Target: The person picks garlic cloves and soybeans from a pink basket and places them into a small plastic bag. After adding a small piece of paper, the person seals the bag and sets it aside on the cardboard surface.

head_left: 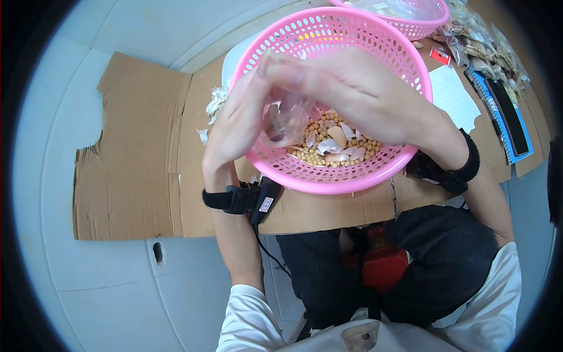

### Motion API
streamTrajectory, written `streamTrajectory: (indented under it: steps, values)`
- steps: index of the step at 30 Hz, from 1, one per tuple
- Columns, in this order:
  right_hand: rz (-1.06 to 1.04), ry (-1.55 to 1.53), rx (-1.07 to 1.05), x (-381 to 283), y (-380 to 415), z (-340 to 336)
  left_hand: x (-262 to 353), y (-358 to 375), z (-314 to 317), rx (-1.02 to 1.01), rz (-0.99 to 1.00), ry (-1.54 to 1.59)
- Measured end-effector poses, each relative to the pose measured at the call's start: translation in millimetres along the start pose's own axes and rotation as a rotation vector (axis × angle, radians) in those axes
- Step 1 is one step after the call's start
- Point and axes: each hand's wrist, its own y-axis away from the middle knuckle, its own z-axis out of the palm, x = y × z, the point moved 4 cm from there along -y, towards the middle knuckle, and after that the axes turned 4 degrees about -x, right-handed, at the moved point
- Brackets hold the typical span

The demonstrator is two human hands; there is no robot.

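Across the pale floor we have a flattened cardboard sheet (135, 170) spread out, torn along its left edge. On it sits our pink basket (375, 176), round and perforated, with yellow beans (319, 154) and pale garlic skins (339, 136) lying in its bottom. A second pink basket (419, 23) stands just beyond it, and farther to the right lie sealed packets (498, 53), a blue-edged black tray (504, 117) and a sheet of white paper (460, 97). Above the near basket our hands meet: the left hand (234, 126) and the right hand (358, 97) are together, fingers pinched on a small clear plastic bag (290, 120) held over the basket's left half. Both wrists wear black straps. More garlic skins (216, 102) lie on the cardboard just left of the basket.
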Motion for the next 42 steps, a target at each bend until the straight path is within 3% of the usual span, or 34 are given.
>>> streamTrajectory:
  steps: [2,4,6,9,15,23,27,29,32,34,35,37,42]
  values:
    - [-0.032,0.174,-0.052,2,0,3,2,-4,2,-0.069,0.053,-0.044]
    - [-0.019,0.124,-0.069,2,-1,1,7,-5,4,-0.141,0.110,-0.092]
    - [-0.005,0.066,-0.087,1,-3,2,3,-2,-3,-0.052,-0.013,-0.157]
    - [0.037,-0.008,0.029,-1,-1,-2,4,-4,3,-0.062,-0.056,0.035]
    - [-0.124,0.187,0.310,-1,0,-16,12,-7,8,0.040,-0.047,-0.011]
    - [-0.010,0.235,0.057,-4,0,-7,16,-4,7,-0.028,0.013,-0.133]
    - [-0.118,0.282,0.162,-3,0,-9,19,-3,8,-0.030,-0.025,-0.061]
    - [0.037,-0.036,0.031,4,-1,0,3,-2,-1,-0.033,-0.031,-0.061]
    - [-0.100,-0.076,-0.051,-4,-4,5,5,-1,0,-0.042,-0.017,-0.052]
    - [-0.022,-0.062,-0.040,2,-2,3,7,3,7,-0.050,-0.008,-0.043]
    - [0.053,-0.048,-0.032,7,-1,3,5,4,7,0.022,-0.029,-0.026]
    - [0.013,0.001,-0.030,6,1,3,1,4,2,0.097,-0.045,-0.010]
    - [0.064,0.101,-0.098,3,-1,2,-2,-4,1,-0.083,-0.053,0.037]
